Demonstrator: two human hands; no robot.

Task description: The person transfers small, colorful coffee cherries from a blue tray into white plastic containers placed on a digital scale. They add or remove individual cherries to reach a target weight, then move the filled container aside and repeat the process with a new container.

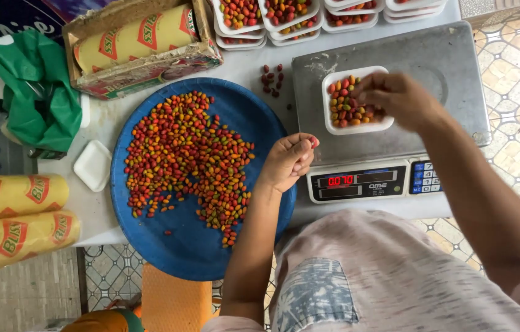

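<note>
A: What lies nearest?

B: The near rim of the round blue plastic tray, which overhangs the near edge of the white table. A heap of small red, orange and green oval fruits covers the tray's middle and far part; its near-left part is bare.

A: And the hands?

B: The left hand is curled shut over the tray's right rim, with one red fruit pinched at the fingertips. Just right of it stands the grey metal weighing scale, its red-lit display panel at the near edge.

A: The right hand?

B: The right hand hovers over the small white square foam tray of fruits in the middle of the scale's platform. Its fingers are bunched; I cannot tell if they hold anything. Bare platform shows all round that foam tray.

A: Farther off?

B: A few dark loose fruits lie on the table between the blue tray and the scale. Stacked filled foam trays line the far edge. Far left sits a cardboard box with a yellow wrap roll, and a green plastic bag lies left of it.
</note>
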